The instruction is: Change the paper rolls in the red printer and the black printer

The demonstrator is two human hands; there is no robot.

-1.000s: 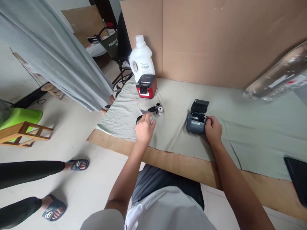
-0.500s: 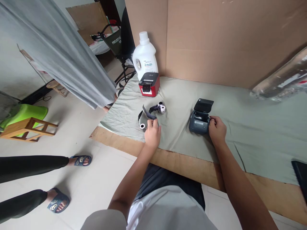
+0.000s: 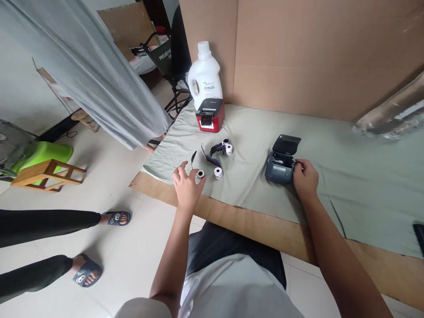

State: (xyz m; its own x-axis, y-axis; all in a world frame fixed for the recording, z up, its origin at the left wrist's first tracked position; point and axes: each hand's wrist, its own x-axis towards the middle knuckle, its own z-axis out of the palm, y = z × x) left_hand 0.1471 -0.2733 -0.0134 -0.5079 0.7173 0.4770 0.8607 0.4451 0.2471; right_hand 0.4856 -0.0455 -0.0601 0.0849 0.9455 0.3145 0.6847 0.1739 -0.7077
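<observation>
My left hand (image 3: pixel 188 187) is spread wide near the table's front edge, thumb and fingers apart around a small paper roll (image 3: pixel 200 174) with a dark strip curling off it. Whether the fingertips touch that roll, I cannot tell. Just to its right stands a second white roll (image 3: pixel 217 172) with a dark trailing strip, and several more rolls (image 3: pixel 228 149) are bunched behind. My right hand (image 3: pixel 306 179) has its fingers curled against the right side of a dark blue-grey portable printer (image 3: pixel 278 172). The printer's black lid (image 3: pixel 286 144) is raised, showing the compartment.
Behind the rolls sit a red and black label printer (image 3: pixel 215 123) and a white detergent bottle (image 3: pixel 207 79). A cardboard panel (image 3: pixel 298 57) stands along the back. A plastic-wrapped bundle (image 3: pixel 394 108) lies far right. Another person's sandalled feet (image 3: pixel 88 270) are on the floor at left.
My left hand has shifted left from the second roll to the leftmost roll, and its fingers have spread. The second roll now shows uncovered. My right hand stays at the printer.
</observation>
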